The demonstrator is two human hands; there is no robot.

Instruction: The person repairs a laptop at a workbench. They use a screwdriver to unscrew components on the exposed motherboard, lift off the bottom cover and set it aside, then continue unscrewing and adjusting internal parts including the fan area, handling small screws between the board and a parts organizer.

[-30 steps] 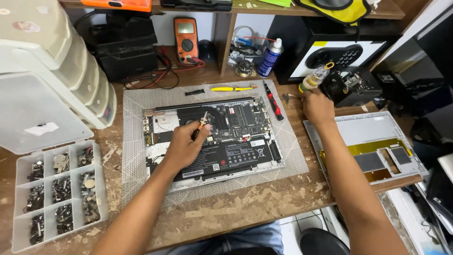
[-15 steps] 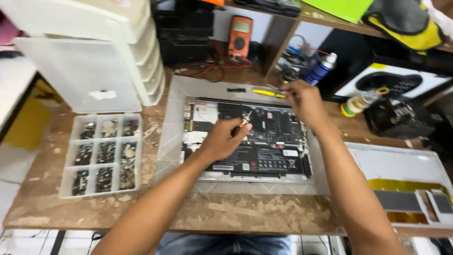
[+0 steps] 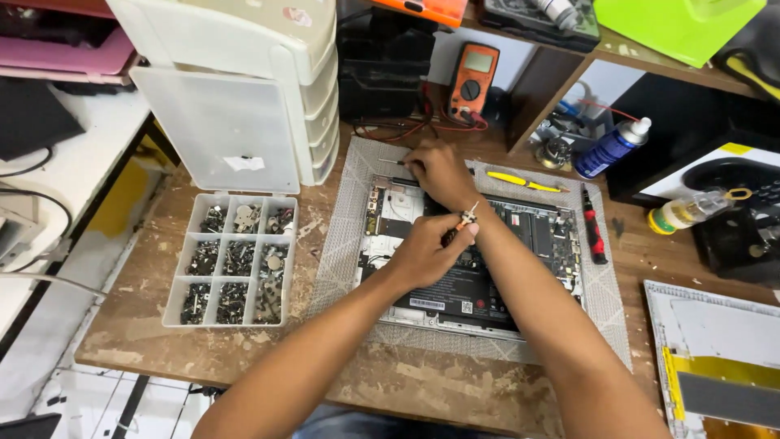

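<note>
A person works over an opened laptop (image 3: 487,268) lying bottom-up on a grey mesh mat (image 3: 605,313) at the middle of a scarred wooden bench (image 3: 244,345). The left hand (image 3: 426,248) rests on the laptop's innards with its fingers curled shut around a small dark-handled screwdriver (image 3: 459,226), whose pale cap pokes up past the thumb. The right hand (image 3: 439,172) reaches across above it to the laptop's far left corner, fingers bent down and pinched on a thin dark tool (image 3: 392,162) lying on the mat there; how firmly it grips cannot be told. The right forearm crosses the machine on a slant and hides much of the board and the black battery.

On the mat beyond the laptop lies a yellow pry tool (image 3: 524,180); a red-and-black driver (image 3: 593,232) lies along its right edge. Left of the mat sits a clear parts tray (image 3: 231,260), its nine compartments holding screws and small metal pieces. Behind the tray stands a stack of white plastic drawers (image 3: 260,89), one clear drawer front hanging open toward the tray. An orange multimeter (image 3: 474,80) leans at the back with its red and black leads trailing onto the bench. To the right stand a blue spray can (image 3: 611,148) and a small bottle (image 3: 691,210) lying on its side. A detached laptop cover (image 3: 719,358) lies at the bench's right end.
</note>
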